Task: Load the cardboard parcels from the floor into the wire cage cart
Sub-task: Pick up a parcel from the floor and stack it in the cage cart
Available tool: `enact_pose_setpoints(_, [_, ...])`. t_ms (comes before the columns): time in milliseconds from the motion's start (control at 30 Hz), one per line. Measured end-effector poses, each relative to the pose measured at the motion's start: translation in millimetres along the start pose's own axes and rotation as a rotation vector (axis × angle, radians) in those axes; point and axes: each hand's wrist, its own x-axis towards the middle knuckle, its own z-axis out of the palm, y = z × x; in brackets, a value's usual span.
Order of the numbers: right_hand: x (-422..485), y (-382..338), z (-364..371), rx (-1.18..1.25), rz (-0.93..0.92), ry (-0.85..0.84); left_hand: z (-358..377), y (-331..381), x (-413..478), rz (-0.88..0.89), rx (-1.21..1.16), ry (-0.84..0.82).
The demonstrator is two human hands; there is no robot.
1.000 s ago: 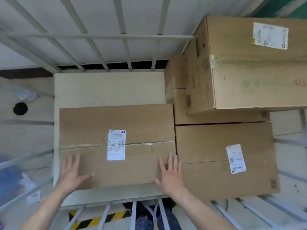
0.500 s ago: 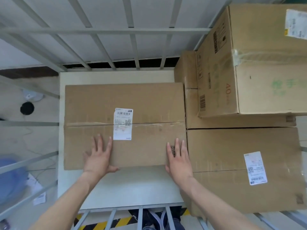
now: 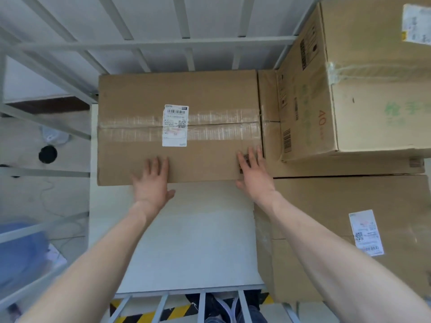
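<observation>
A flat cardboard parcel (image 3: 210, 94) with a white label and clear tape lies on the pale floor board (image 3: 191, 241) of the wire cage cart, pushed against the cart's back bars (image 3: 186, 40). My left hand (image 3: 152, 180) rests flat on the parcel's near edge, fingers spread. On the parcel's near right corner my right hand (image 3: 255, 176) lies flat. Neither hand grips anything. Another labelled parcel (image 3: 349, 206) lies at the right, and a tall box (image 3: 373, 89) is stacked on a flat box (image 3: 270, 145) behind it.
Cage bars (image 3: 200, 306) run along the near edge, with yellow-black floor tape and my shoes below. Left of the cart are side bars (image 3: 44, 173), a black round object (image 3: 47, 154) on the floor and a blue bin (image 3: 21, 252).
The parcel has slid away from me to the back of the cart, both hands pushing it along. Bare floor board now shows in front of it.
</observation>
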Motion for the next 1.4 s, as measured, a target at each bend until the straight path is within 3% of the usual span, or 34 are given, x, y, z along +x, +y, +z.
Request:
enact_pose_setpoints(200, [-130, -32, -16, 0.123, -0.022, -0.019, -13, 60, -140, 0.039, -0.134, -0.138])
enact_pose_setpoints(367, [-249, -32, -79, 0.113, -0.011, -0.066, -99, 67, -252, 0.04, -0.173, -0.154])
enact_pose_setpoints(567, [-375, -28, -190, 0.175, 0.088, 0.016, -242, 86, -351, 0.183, -0.238, -0.036])
enact_pose_setpoints(767, [-509, 13, -277, 0.292, 0.372, 0.218, -312, 119, -433, 0.386, -0.279, 0.122])
enact_pose_setpoints(1133, [-775, 100, -214, 0.637, 0.897, 0.5, -338, 280, -612, 1.002, -0.062, 0.119])
enact_pose_setpoints(1400, [-945, 149, -129, 0.799, 1.147, 0.618, -350, 455, -693, 1.363, 0.219, 0.18])
